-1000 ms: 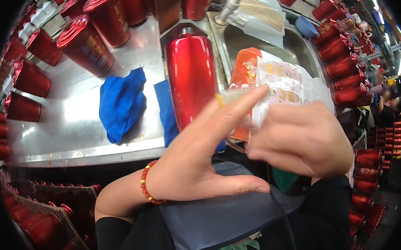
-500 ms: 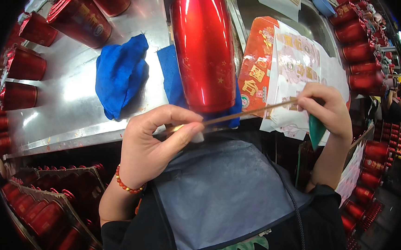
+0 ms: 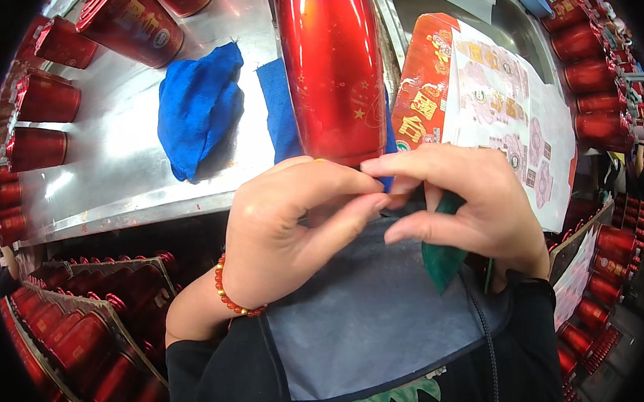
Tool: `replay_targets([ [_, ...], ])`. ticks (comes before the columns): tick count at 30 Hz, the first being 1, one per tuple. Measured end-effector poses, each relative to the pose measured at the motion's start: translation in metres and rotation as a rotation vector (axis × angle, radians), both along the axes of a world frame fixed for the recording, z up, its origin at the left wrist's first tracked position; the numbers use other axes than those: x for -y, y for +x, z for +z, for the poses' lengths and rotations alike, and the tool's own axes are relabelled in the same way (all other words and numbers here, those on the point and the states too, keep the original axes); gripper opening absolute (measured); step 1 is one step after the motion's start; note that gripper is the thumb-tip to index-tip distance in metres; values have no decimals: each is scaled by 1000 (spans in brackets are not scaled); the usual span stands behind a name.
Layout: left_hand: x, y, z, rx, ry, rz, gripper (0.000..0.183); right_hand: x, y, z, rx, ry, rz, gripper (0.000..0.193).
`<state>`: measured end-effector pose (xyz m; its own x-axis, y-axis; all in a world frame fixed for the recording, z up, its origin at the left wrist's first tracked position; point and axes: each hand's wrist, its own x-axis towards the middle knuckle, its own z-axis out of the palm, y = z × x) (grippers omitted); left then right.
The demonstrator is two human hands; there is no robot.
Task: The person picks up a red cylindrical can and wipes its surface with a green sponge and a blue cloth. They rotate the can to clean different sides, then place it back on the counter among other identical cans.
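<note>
The left grip (image 3: 293, 210) is nearly pinching together, whether on anything I cannot tell; the right grip (image 3: 478, 197) is clasping a green, pointed piece (image 3: 444, 260). Beyond both, a glossy red tapered bottle (image 3: 334, 73) is lying. Light pressure would be serving best.

Large gold Chinese characters are standing on the red printed sheet (image 3: 425, 70), beside a round emblem. The white decal sheets (image 3: 473, 119) are carrying gold characters over lilac motifs, with round emblems and small dark panels; fine print is staying too small to read. The red bottle (image 3: 333, 58) is showing gold stars and tiny gold marks, illegible. The upper-left red bottle (image 3: 120, 39) is bearing gold characters above a pale round emblem.
</note>
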<state>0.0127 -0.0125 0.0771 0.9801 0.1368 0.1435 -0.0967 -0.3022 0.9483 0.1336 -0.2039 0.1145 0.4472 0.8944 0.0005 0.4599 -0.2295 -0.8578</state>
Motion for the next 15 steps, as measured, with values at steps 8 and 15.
replay_targets([
  [8, -5, 2, -11, -136, -108, 158, 10, -5, 11, -23, -95, -10, -126, 11],
  [15, -8, 5, -19, -172, -162, 227, 16, 0, 17, -37, -246, -64, -192, 12],
])
